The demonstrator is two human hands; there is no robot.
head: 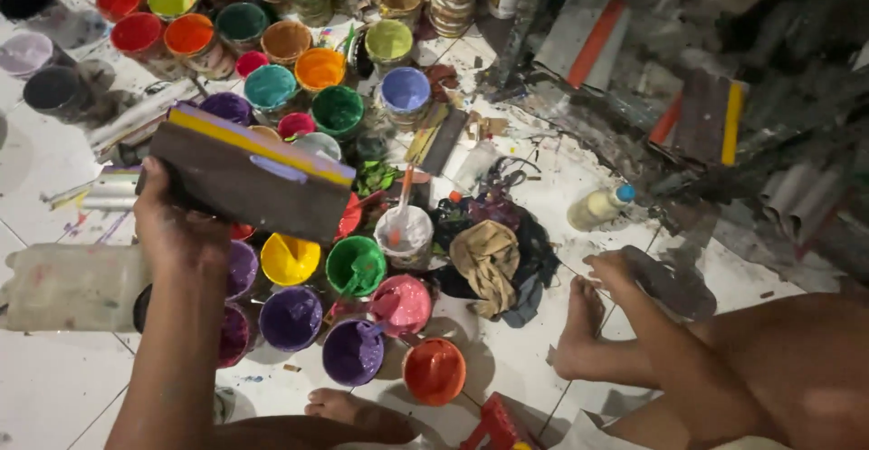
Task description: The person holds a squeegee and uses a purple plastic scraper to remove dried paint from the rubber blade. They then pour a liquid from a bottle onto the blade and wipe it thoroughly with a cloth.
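Left hand (pixel 176 228) clamps the near-left end of a screen-printing squeegee (pixel 249 178), wooden body with a yellow blade edge along its far side and a lilac smear on the face. The squeegee is held tilted above the paint cups (pixel 290 260), its right end over a yellow cup and a green cup (pixel 356 265).

Right hand (pixel 608 269) rests fingers down on the white tiled floor (pixel 54 378), gripping nothing, beside a bare foot (pixel 579 328).

Open cups crowd the floor from the near centre to the far left, rims touching or almost so; little room between them. A heap of rags (pixel 489 260) lies just right of the cups. A plastic bottle (pixel 599 205) lies further right. More squeegees (pixel 588 43) are stacked in the clutter at far right. Bare tile shows at near left and between rags and foot.
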